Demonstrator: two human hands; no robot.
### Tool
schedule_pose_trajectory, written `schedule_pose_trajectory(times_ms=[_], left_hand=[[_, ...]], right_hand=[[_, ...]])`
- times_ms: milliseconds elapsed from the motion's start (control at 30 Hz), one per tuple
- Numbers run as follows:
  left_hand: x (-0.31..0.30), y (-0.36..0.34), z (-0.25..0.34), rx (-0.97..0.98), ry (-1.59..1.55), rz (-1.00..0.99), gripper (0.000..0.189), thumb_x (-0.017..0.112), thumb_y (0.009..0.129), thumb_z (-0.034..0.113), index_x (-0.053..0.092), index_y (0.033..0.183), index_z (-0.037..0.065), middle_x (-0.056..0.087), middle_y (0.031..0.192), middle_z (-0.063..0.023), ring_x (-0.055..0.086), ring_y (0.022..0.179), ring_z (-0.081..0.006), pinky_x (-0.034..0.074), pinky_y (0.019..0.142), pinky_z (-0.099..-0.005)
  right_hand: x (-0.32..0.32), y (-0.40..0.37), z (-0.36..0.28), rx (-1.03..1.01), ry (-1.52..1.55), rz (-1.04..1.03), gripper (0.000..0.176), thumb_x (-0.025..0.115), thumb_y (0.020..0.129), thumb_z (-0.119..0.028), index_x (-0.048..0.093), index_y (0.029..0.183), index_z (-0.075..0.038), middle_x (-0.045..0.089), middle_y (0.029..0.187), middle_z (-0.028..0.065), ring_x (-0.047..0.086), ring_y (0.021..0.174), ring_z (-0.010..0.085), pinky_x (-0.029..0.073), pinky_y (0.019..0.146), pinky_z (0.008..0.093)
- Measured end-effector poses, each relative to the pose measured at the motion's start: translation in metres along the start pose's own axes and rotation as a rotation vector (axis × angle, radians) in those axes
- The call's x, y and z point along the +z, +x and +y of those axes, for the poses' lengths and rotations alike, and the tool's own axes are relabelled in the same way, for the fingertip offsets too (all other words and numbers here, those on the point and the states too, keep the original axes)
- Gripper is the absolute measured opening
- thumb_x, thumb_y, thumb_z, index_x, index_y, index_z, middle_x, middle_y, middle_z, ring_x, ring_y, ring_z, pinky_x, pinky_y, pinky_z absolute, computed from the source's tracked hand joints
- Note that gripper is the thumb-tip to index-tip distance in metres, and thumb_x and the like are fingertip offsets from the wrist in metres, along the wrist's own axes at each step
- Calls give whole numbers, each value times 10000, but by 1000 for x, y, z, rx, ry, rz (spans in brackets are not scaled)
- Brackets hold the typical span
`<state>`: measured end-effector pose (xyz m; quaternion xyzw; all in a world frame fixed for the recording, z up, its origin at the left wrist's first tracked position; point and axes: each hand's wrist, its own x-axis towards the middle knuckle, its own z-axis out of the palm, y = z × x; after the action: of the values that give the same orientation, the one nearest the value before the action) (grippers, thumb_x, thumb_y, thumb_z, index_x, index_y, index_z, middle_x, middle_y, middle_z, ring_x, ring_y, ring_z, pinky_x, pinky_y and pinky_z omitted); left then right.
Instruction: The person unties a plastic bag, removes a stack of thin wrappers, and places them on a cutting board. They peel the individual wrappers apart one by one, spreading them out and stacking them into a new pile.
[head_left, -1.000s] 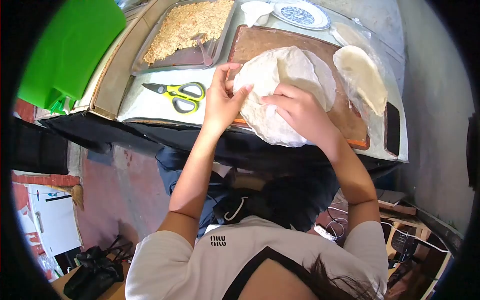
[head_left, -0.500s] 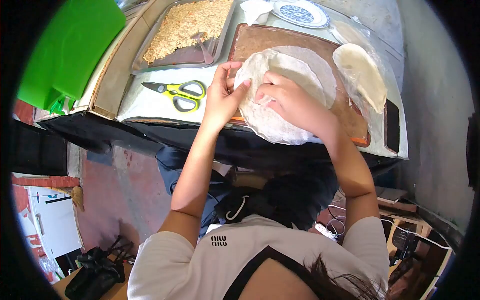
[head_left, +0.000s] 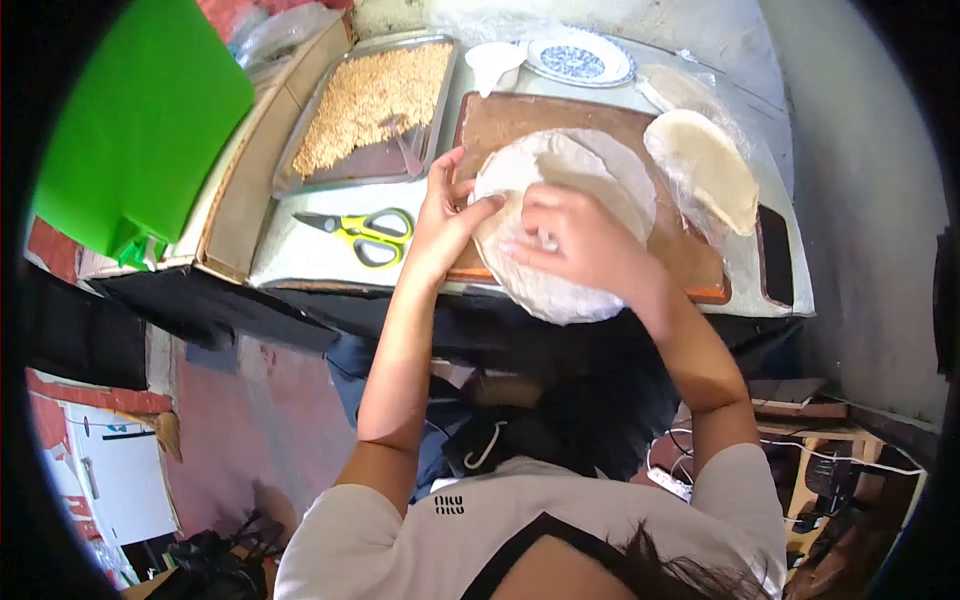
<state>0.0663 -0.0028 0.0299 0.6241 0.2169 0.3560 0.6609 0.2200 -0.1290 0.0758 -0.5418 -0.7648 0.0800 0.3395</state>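
A thin round white wrapper (head_left: 565, 303) lies partly on a brown wooden board (head_left: 500, 118), its near edge hanging past the board's front. Another thin round sheet (head_left: 640, 185) shows beneath it on the right. My left hand (head_left: 446, 222) grips the wrapper's left edge, thumb on top and fingers beyond the rim. With curled, pinching fingers, my right hand (head_left: 575, 235) holds the wrapper near its middle; some fingertips are hidden. Yellow-handled scissors (head_left: 375, 235) lie to the left of my left hand.
A metal tray (head_left: 440, 120) of chopped light-brown filling stands back left, with a spoon in it. Behind the board are a white cup (head_left: 495, 65) and a blue-patterned plate (head_left: 620, 72). More wrappers (head_left: 715, 175) in plastic and a dark phone (head_left: 776, 255) are right. A green container (head_left: 140, 120) stands far left.
The view has shifted, so the table sits lower in the picture. My right fingers have shifted slightly on the wrapper, and less of the sheet beneath shows at its far side.
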Motion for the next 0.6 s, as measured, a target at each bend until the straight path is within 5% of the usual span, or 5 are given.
schedule_pose_trajectory(times_ms=[200, 267, 367, 500, 600], left_hand=[[7, 8, 39, 42, 388, -211, 773, 676, 785, -70, 292, 1448, 34, 496, 1356, -155, 515, 1191, -169, 432, 957, -282], [13, 3, 42, -3, 164, -239, 783, 639, 778, -123, 287, 1460, 30, 375, 1452, -134, 421, 1298, -180, 361, 1037, -292], [28, -12, 38, 159, 105, -143, 783, 592, 779, -165, 262, 1465, 16, 330, 1483, -120, 396, 1329, -205, 326, 1084, -322], [61, -39, 28, 372, 376, 126, 777, 579, 800, -157, 234, 1472, 23, 340, 1473, -156, 418, 1314, -248, 361, 1068, -346], [68, -50, 28, 257, 208, 226, 778, 563, 820, -148, 198, 1482, 39, 364, 1442, -189, 419, 1308, -254, 350, 1073, -352]], right_hand=[[1, -10, -13, -240, -241, 108, 184, 697, 779, -149, 583, 697, -29, 528, 737, 95, 573, 662, 282, 487, 634, 380], [-1, -15, -16, -210, -252, 110, 178, 702, 771, -122, 572, 703, -23, 520, 714, 89, 571, 654, 286, 484, 632, 385], [7, -20, -23, 193, -126, 340, 168, 689, 753, -42, 553, 847, -8, 529, 829, 122, 582, 731, 329, 487, 674, 419], [10, -7, -27, 192, -295, 482, 632, 704, 693, 24, 421, 1255, -37, 436, 1136, 200, 594, 908, 377, 504, 725, 443], [12, -4, -32, 255, -149, 483, 612, 712, 695, 6, 461, 1252, -39, 499, 1062, 187, 610, 903, 374, 509, 726, 443]])
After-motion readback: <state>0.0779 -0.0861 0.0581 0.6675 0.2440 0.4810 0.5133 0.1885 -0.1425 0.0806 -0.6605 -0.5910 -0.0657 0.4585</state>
